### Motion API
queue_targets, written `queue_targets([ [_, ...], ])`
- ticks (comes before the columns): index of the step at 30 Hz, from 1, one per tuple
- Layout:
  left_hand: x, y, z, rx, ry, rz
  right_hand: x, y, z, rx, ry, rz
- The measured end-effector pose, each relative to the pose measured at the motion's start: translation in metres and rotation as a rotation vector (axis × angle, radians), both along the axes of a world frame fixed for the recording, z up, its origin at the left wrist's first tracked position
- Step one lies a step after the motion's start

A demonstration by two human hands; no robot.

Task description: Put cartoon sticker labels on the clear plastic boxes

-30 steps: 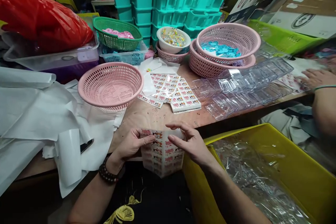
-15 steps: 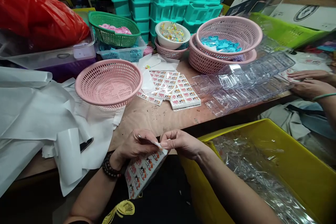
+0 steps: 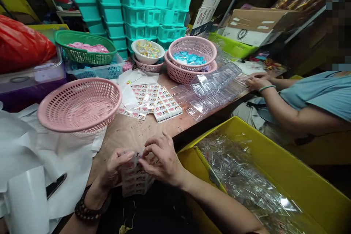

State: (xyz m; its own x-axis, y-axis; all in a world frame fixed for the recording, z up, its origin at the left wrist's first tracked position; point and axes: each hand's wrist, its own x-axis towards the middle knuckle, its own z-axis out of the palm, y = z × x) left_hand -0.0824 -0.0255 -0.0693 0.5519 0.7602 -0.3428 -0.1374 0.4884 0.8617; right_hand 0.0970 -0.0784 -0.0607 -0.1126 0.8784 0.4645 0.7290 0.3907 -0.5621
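My left hand [image 3: 116,164], with a dark beaded bracelet at the wrist, pinches the upper left edge of a sticker sheet [image 3: 134,181] over the table's front edge. Thumb and forefinger of my right hand [image 3: 163,159] close on the top of the same sheet, the other fingers raised. The sheet hangs down, slightly blurred, its printed rows showing. Beyond my hands lie a stack of printed sticker sheets [image 3: 166,106] and several loose sheets [image 3: 145,97]. An empty pink basket [image 3: 79,104] stands at the left, on white backing paper [image 3: 19,142].
A yellow bin [image 3: 285,164] with clear plastic pieces stands at the right. Clear plastic cases [image 3: 214,84], a pink basket with blue pieces [image 3: 192,42], a white bowl [image 3: 148,58] and a green basket [image 3: 85,56] line the back. A person in blue [image 3: 315,95] works at the right.
The view has turned right, showing more of the person there. The held sheet hangs more upright. My right hand has lifted its outer fingers while still pinching.
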Motion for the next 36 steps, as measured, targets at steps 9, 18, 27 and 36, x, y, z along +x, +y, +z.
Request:
queue_targets([
  [9, 0.015, -0.006, -0.005, -0.252, -0.024, -0.002, -0.001, -0.010, -0.014, 0.106, -0.086, 0.006],
  [18, 0.021, -0.012, -0.017, -0.174, 0.000, 0.247, -0.005, -0.020, -0.035, 0.184, -0.184, -0.207],
  [27, 0.021, -0.017, -0.013, -0.152, -0.041, 0.318, -0.013, -0.013, -0.032, -0.163, 0.336, -0.205],
  [36, 0.019, -0.020, -0.014, -0.181, -0.142, 0.356, -0.015, -0.016, -0.026, -0.146, 0.451, -0.173],
])
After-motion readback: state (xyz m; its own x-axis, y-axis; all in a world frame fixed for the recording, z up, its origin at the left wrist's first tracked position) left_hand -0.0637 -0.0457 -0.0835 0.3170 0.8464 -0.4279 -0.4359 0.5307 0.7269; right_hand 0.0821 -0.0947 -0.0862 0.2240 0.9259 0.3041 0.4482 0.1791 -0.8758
